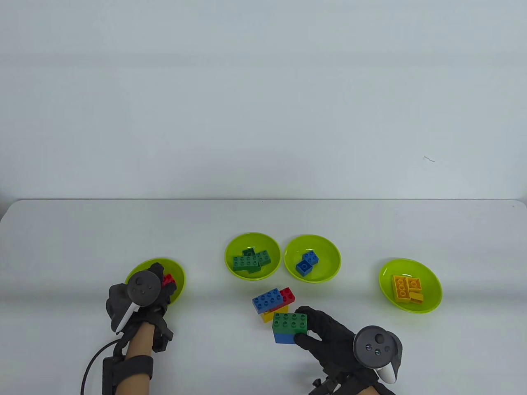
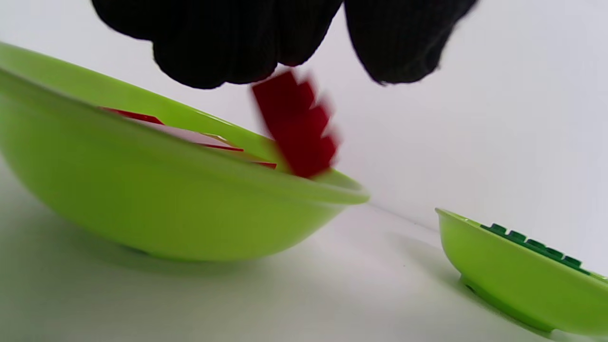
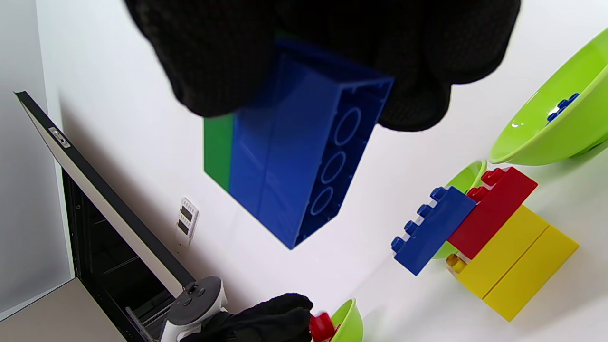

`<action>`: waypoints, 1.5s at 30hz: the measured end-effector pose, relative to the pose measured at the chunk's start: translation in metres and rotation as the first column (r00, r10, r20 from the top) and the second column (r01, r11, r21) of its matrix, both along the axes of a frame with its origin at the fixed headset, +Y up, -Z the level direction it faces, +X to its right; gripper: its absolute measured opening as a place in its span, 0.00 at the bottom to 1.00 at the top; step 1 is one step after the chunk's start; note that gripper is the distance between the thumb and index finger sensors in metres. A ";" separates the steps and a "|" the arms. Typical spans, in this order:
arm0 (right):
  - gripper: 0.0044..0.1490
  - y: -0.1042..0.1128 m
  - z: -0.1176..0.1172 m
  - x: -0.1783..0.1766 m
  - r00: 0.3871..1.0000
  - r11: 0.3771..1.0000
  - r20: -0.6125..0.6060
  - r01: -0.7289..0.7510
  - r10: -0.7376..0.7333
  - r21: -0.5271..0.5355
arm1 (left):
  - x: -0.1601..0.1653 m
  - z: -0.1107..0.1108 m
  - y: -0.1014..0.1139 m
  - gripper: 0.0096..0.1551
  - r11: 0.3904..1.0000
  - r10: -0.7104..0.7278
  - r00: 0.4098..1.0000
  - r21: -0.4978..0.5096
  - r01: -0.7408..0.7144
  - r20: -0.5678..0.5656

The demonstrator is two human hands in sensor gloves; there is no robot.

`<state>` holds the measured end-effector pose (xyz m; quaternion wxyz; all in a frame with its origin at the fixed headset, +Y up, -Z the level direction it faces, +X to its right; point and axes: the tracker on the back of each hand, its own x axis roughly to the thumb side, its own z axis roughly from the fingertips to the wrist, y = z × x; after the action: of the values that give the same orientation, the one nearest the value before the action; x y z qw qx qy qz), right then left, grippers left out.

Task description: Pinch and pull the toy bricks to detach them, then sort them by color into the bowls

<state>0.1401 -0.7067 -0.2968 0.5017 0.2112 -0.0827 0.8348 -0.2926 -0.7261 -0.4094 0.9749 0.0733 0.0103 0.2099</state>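
My left hand [image 1: 161,276] hovers over the leftmost green bowl [image 1: 178,269], which holds red bricks. In the left wrist view a blurred red brick [image 2: 295,124] hangs just under my spread fingertips [image 2: 223,57], above the bowl's rim [image 2: 304,183], and is not pinched between them. My right hand [image 1: 306,327] grips a green brick [image 1: 290,321] stacked on a blue brick [image 1: 284,338], lifted off the table in the right wrist view [image 3: 294,156]. A joined cluster of a blue brick [image 1: 267,299], a red brick [image 1: 287,295] and yellow bricks [image 1: 272,314] lies just behind it.
Three more lime bowls stand in a row: one with green bricks [image 1: 253,237], one with blue bricks [image 1: 327,249], one at the right with yellow bricks [image 1: 432,284]. The table's far edge [image 1: 263,200] runs behind them against a white wall.
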 end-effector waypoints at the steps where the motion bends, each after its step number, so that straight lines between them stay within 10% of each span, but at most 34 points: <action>1: 0.39 0.000 0.000 0.000 1.000 1.000 0.000 0.001 -0.001 -0.001 | 0.002 0.001 0.004 0.44 1.000 0.024 0.999 0.008 -0.024 0.024; 9: 0.39 -0.001 0.000 -0.001 1.000 1.000 -0.001 0.015 -0.015 -0.012 | 0.057 0.027 0.049 0.45 0.953 0.232 0.920 0.114 -0.280 0.316; 19: 0.40 0.001 0.000 0.000 0.999 0.999 -0.008 0.031 -0.031 -0.008 | 0.175 0.077 0.051 0.46 0.891 0.376 0.612 -0.092 -0.444 0.696; 45: 0.39 -0.001 0.003 0.001 0.997 0.998 -0.048 0.059 -0.059 0.003 | 0.197 0.095 0.050 0.38 0.881 0.294 0.633 0.053 -0.469 0.716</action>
<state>0.1414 -0.7076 -0.2934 0.5275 0.2295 -0.0787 0.8142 -0.0956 -0.6759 -0.3141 0.8238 0.1004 -0.3623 0.4242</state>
